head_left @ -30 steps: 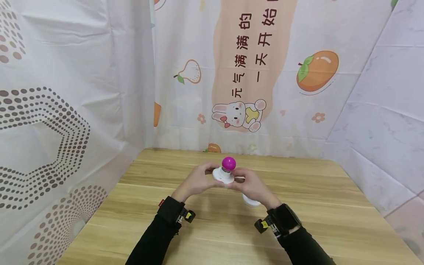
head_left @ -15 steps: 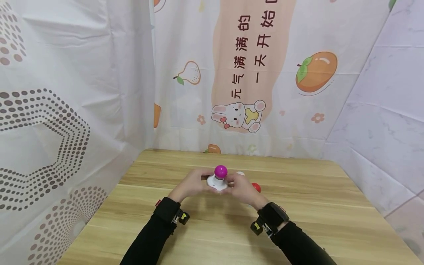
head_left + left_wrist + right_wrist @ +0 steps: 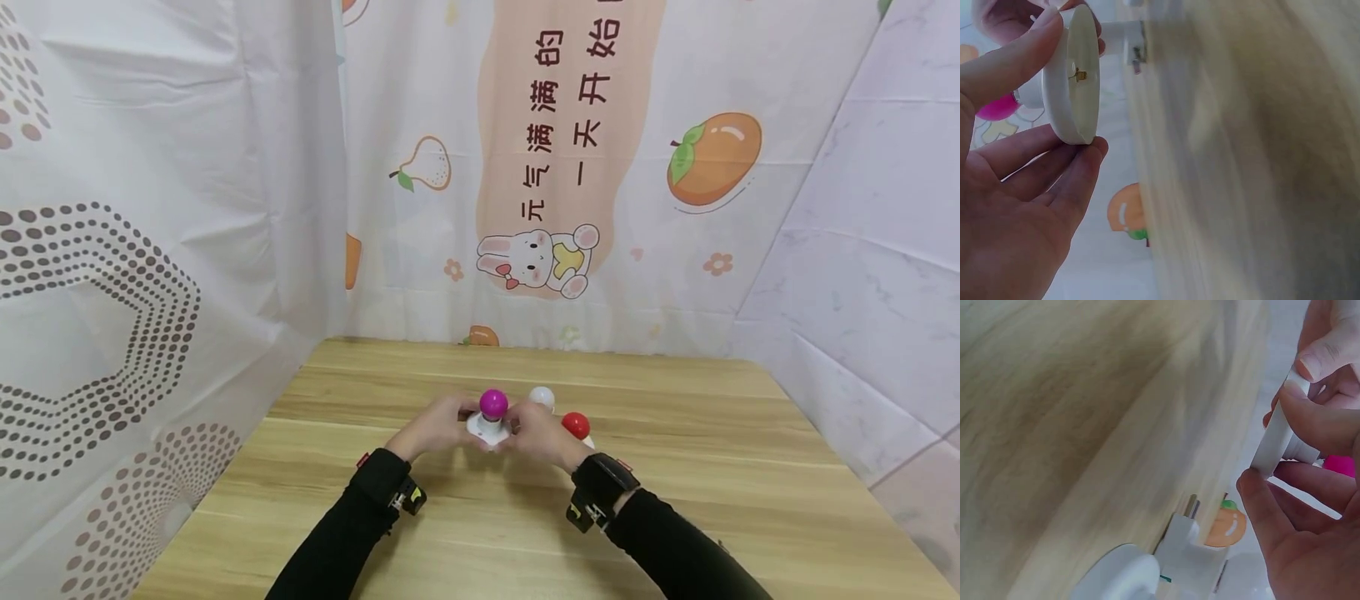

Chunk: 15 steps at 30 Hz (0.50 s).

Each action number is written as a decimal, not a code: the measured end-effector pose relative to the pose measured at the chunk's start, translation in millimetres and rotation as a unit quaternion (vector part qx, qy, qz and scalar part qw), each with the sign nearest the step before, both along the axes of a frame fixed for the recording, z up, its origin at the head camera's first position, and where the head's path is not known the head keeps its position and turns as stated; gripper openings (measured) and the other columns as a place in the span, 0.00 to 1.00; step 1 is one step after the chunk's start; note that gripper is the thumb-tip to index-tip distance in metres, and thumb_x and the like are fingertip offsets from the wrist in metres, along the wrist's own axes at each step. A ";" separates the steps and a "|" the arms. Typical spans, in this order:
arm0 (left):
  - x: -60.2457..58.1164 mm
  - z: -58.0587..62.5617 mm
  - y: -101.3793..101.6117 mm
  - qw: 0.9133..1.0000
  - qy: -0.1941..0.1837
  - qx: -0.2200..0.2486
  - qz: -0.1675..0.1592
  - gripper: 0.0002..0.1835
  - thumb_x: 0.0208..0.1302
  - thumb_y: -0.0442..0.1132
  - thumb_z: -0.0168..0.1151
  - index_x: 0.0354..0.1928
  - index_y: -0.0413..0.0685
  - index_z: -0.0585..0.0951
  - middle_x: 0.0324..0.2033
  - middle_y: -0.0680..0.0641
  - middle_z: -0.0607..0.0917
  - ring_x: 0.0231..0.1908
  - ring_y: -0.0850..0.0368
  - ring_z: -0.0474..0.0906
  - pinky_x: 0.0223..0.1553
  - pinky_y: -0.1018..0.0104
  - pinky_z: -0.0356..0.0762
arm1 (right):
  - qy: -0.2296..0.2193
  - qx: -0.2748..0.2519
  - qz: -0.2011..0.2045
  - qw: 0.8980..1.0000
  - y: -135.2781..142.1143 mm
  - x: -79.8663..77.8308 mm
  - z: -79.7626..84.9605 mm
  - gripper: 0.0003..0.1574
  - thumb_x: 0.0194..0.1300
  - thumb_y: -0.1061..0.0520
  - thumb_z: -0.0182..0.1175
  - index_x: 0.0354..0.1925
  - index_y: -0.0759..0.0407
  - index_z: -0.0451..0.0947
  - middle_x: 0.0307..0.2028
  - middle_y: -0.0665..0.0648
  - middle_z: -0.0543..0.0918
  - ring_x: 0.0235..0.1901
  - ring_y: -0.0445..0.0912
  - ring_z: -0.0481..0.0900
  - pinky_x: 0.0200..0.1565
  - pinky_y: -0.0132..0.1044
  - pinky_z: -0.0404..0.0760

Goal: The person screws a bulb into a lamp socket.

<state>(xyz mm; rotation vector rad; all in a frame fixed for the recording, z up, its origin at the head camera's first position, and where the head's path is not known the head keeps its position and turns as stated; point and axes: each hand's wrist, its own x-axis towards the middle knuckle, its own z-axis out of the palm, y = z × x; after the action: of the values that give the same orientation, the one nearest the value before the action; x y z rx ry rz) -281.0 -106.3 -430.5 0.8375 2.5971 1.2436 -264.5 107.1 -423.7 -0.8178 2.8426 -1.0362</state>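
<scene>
A magenta light bulb [image 3: 493, 404] sits upright in a white round lamp holder [image 3: 486, 429] in the head view. My left hand [image 3: 435, 429] pinches the holder's base on its left, thumb on the near rim and fingers at the far rim. From the right side, my right hand [image 3: 542, 435] grips the same base. The left wrist view shows the hollow underside of the base [image 3: 1088, 94], with a small brass contact inside, raised off the wooden table. Seen edge-on in the right wrist view, the base [image 3: 1272, 444] lies between both thumbs and fingers.
Just beyond my right hand stands a white bulb [image 3: 542, 397]. A red bulb [image 3: 576, 425] on a white base is right of my right wrist. The right wrist view has a white piece with a metal pin [image 3: 1192, 506] near a rounded white base [image 3: 1119, 575].
Both hands have brought the holder with the magenta bulb lower, nearer me and slightly left. The white and red bulbs, hidden behind the right hand earlier, now show.
</scene>
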 end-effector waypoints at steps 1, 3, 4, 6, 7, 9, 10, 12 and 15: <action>0.0 -0.8 0.3 1.000 -0.003 -0.005 0.004 0.27 0.49 0.42 0.83 0.52 0.45 0.85 0.44 0.52 0.87 0.45 0.59 0.81 0.52 0.58 0.78 | 0.000 0.004 0.002 1.000 -0.2 -0.2 -0.9 0.13 0.48 0.62 0.80 0.31 0.62 0.85 0.27 0.52 0.79 0.30 0.44 0.73 0.34 0.37 0.77; -0.7 -3.2 0.9 1.000 0.002 -0.019 0.005 0.26 0.48 0.42 0.83 0.51 0.45 0.85 0.43 0.53 0.87 0.44 0.59 0.81 0.50 0.60 0.78 | -0.004 0.009 0.007 1.000 -0.3 -0.3 -2.0 0.13 0.48 0.62 0.80 0.31 0.61 0.85 0.25 0.52 0.78 0.28 0.43 0.71 0.31 0.34 0.74; -0.9 -4.1 1.3 1.000 0.004 -0.025 0.005 0.26 0.48 0.42 0.84 0.50 0.45 0.85 0.43 0.53 0.87 0.43 0.59 0.81 0.49 0.61 0.78 | -0.008 0.011 0.010 1.000 -0.2 -0.2 -2.4 0.13 0.49 0.62 0.80 0.32 0.61 0.85 0.24 0.52 0.77 0.28 0.44 0.71 0.30 0.34 0.73; -0.8 -5.7 2.2 0.999 0.011 -0.035 0.003 0.25 0.47 0.42 0.84 0.48 0.44 0.85 0.41 0.52 0.87 0.42 0.59 0.81 0.48 0.62 0.78 | -0.024 0.011 0.012 1.000 0.0 0.5 -3.0 0.13 0.50 0.61 0.80 0.33 0.61 0.86 0.24 0.51 0.76 0.28 0.43 0.71 0.29 0.32 0.72; -0.7 -6.3 2.5 0.999 0.013 -0.040 0.002 0.25 0.47 0.41 0.84 0.47 0.44 0.86 0.40 0.52 0.87 0.41 0.59 0.81 0.47 0.62 0.78 | -0.030 0.012 0.013 0.999 -0.1 0.8 -3.3 0.13 0.50 0.61 0.80 0.34 0.61 0.86 0.25 0.51 0.76 0.28 0.43 0.71 0.29 0.32 0.72; -0.1 -7.0 2.9 0.999 0.012 -0.045 0.003 0.24 0.46 0.41 0.84 0.46 0.45 0.86 0.39 0.52 0.87 0.40 0.58 0.81 0.46 0.62 0.78 | -0.035 0.010 0.018 0.999 -0.7 1.3 -4.8 0.13 0.50 0.62 0.80 0.34 0.62 0.86 0.26 0.52 0.78 0.28 0.44 0.72 0.29 0.33 0.73; 0.1 -7.3 3.1 0.999 0.009 -0.048 0.005 0.23 0.46 0.41 0.85 0.45 0.45 0.86 0.38 0.53 0.87 0.40 0.59 0.80 0.46 0.62 0.78 | -0.035 0.010 0.018 0.999 -1.0 1.3 -5.6 0.14 0.50 0.62 0.80 0.34 0.62 0.86 0.26 0.52 0.78 0.28 0.44 0.72 0.29 0.33 0.74; 0.7 -7.8 3.0 0.999 0.001 -0.052 0.006 0.22 0.45 0.40 0.85 0.43 0.46 0.86 0.37 0.53 0.87 0.39 0.59 0.80 0.45 0.62 0.78 | -0.035 0.015 0.018 0.999 -2.2 0.9 -8.6 0.14 0.49 0.62 0.80 0.33 0.61 0.85 0.27 0.52 0.79 0.28 0.43 0.73 0.29 0.33 0.74; 1.4 -9.0 2.6 0.998 -0.012 -0.060 0.005 0.19 0.45 0.40 0.84 0.39 0.47 0.86 0.35 0.53 0.86 0.37 0.58 0.80 0.43 0.62 0.78 | -0.030 0.032 0.014 0.999 -4.1 -0.4 -15.0 0.15 0.48 0.60 0.81 0.32 0.61 0.84 0.25 0.50 0.78 0.26 0.42 0.72 0.29 0.33 0.74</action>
<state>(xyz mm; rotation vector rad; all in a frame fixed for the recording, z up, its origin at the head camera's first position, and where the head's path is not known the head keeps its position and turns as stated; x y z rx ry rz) -279.6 -103.7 -439.5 0.7829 2.6291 1.0817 -265.0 103.0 -438.6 -0.8060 2.7905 -0.9438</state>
